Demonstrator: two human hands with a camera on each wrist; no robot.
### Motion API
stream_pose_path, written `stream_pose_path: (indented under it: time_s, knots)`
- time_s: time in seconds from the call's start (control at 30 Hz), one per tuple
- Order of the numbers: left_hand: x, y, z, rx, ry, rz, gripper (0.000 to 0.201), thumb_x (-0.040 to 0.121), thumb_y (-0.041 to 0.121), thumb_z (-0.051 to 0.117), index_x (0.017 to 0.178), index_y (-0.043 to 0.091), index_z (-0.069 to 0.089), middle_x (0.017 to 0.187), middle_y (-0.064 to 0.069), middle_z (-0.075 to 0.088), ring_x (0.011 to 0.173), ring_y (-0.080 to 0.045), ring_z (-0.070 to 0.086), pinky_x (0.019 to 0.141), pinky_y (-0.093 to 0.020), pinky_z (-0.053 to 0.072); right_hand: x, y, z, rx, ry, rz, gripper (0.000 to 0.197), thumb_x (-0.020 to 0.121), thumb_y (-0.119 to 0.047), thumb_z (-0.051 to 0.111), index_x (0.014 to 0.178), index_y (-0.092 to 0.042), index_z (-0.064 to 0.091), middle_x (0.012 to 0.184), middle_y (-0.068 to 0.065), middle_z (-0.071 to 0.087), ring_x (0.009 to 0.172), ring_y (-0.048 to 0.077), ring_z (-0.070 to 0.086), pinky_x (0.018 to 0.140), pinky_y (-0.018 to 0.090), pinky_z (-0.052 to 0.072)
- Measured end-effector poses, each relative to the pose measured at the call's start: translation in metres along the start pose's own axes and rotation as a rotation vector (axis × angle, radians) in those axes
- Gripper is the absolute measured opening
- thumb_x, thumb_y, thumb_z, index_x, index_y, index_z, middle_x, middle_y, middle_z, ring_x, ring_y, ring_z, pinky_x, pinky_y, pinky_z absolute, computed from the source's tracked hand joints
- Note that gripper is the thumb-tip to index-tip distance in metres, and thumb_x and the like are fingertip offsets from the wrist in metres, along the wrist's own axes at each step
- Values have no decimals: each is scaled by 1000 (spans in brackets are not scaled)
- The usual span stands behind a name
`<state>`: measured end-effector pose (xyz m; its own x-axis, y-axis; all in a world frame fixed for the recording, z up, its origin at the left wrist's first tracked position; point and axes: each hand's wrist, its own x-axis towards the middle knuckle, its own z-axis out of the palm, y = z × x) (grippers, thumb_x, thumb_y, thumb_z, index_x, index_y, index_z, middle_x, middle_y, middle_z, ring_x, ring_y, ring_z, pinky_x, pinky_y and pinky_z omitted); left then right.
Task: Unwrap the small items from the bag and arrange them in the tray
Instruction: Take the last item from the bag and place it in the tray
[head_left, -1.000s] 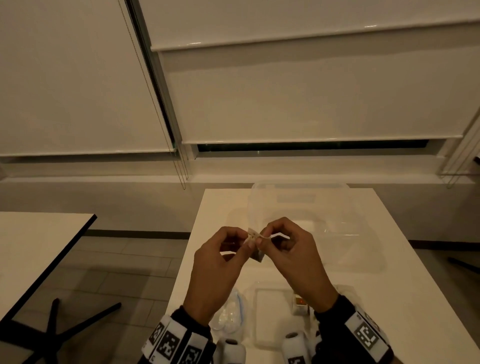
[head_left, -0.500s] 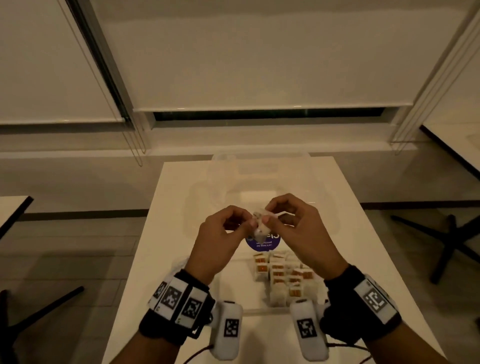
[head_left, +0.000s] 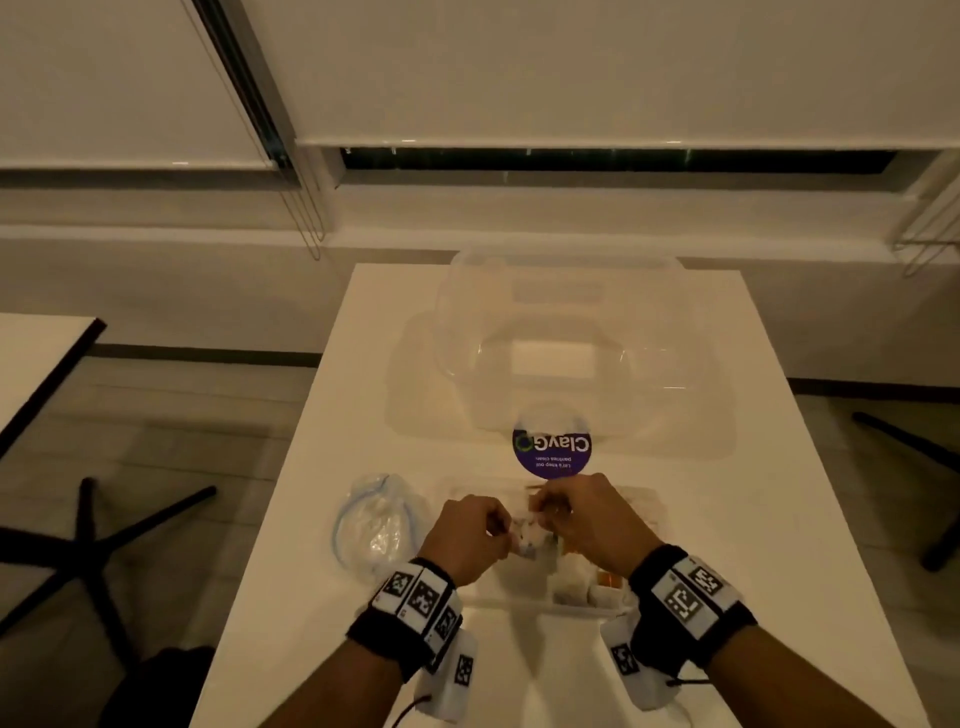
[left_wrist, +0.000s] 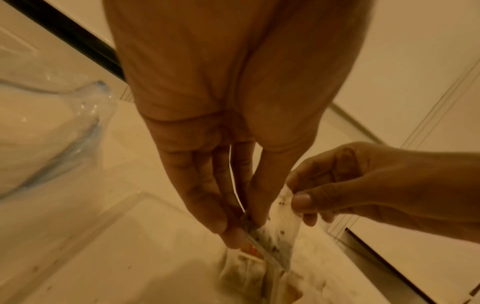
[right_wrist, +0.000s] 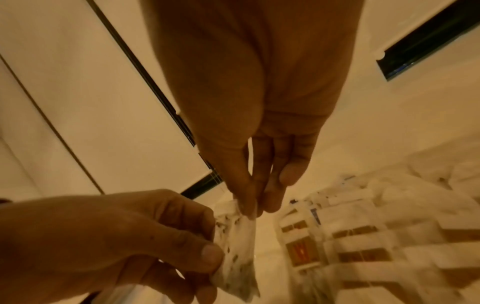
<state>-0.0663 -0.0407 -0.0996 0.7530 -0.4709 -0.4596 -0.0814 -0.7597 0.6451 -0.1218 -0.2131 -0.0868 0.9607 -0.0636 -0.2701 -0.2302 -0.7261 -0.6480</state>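
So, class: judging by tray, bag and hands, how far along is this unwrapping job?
Done: many small items already sit in the tray. In hand: both the left hand and right hand pinch one speckled sachet. Left: the bag looks crumpled; its contents are unclear.

Both hands pinching one small wrapper between them

Left hand (head_left: 464, 538) and right hand (head_left: 592, 519) are meeting low in front, thumbs and forefingers gripping the small wrapper (right_wrist: 235, 248); banded wrists angling inward.
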Motion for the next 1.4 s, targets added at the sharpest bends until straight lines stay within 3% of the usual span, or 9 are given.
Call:
stream_pose_path:
  time_s: [0.1, 0.33, 0.6, 0.73, 0.83, 0.93, 1.1, 1.23, 1.4]
  knots:
    - [15, -6, 11, 51, -25, -71, 12, 85, 11, 69, 96, 10, 75, 95, -9, 77, 93, -21, 71, 83, -26, 56, 12, 9, 8, -147, -65, 26, 15, 87, -14, 64, 98, -19, 74, 94, -2, 74, 82, 13, 66, 79, 30, 56]
    - [17, -11, 19, 168, -108, -112, 22, 87, 22, 70, 108, 17, 71, 114, -8, 71, 106, -22, 65, 93, -32, 54, 23, 18, 23, -399, -138, -16, 16, 92, -17, 55, 97, -23, 69, 96, -2, 71, 90, 19, 64, 78, 29, 51]
    - [-56, -40, -78, 61, 275, -76, 9, 92, 23, 61, 87, 27, 69, 77, 12, 72, 69, 1, 65, 64, -9, 46, 23, -7, 25, -442, -103, -58, 25, 79, -19, 70, 98, -22, 54, 98, -4, 57, 81, 20, 58, 65, 30, 44]
    - [-38, -96, -72, 322, 123, -145, 27, 99, 16, 51, 121, 23, 65, 120, 1, 70, 107, -15, 65, 90, -23, 50, 26, -58, 48, -281, -110, -183, 38, 83, -35, 69, 116, -27, 51, 106, -6, 53, 87, 18, 59, 67, 27, 37]
    - [-16, -119, -53, 343, 18, -26, 54, 97, 12, 53, 149, 19, 37, 157, -1, 33, 139, -17, 42, 107, -23, 37, 34, -83, 76, -227, -149, -213, 48, 84, -34, 67, 127, -30, 47, 115, -5, 51, 94, 20, 60, 76, 30, 46]
    - [-2, -129, -48, 408, 10, -7, 72, 94, 18, 55, 157, 23, 19, 165, 1, 11, 146, -17, 31, 111, -30, 40, 42, -92, 89, -220, -161, -186, 46, 87, -30, 64, 129, -31, 47, 117, -5, 52, 98, 20, 59, 80, 30, 44]
    - [4, -133, -42, 494, 82, -19, 56, 100, 25, 50, 151, 24, 28, 159, 1, 20, 137, -23, 37, 97, -36, 49, 49, -94, 98, -246, -183, -150, 39, 92, -28, 58, 129, -29, 48, 120, -3, 51, 101, 20, 57, 75, 23, 35]
    - [8, -143, -36, 397, 137, -12, 46, 93, 27, 53, 137, 21, 41, 143, -3, 41, 125, -21, 47, 100, -29, 46, 61, -103, 104, -316, -198, -130, 44, 92, -35, 57, 135, -27, 46, 125, 1, 52, 111, 23, 56, 90, 32, 42]
    - [0, -141, -38, 203, 194, 12, 23, 101, 26, 47, 119, 14, 52, 116, -4, 64, 104, -21, 63, 82, -27, 46, 69, -111, 111, -443, -141, -152, 42, 95, -40, 50, 134, -25, 48, 127, -1, 58, 117, 22, 54, 98, 34, 33]
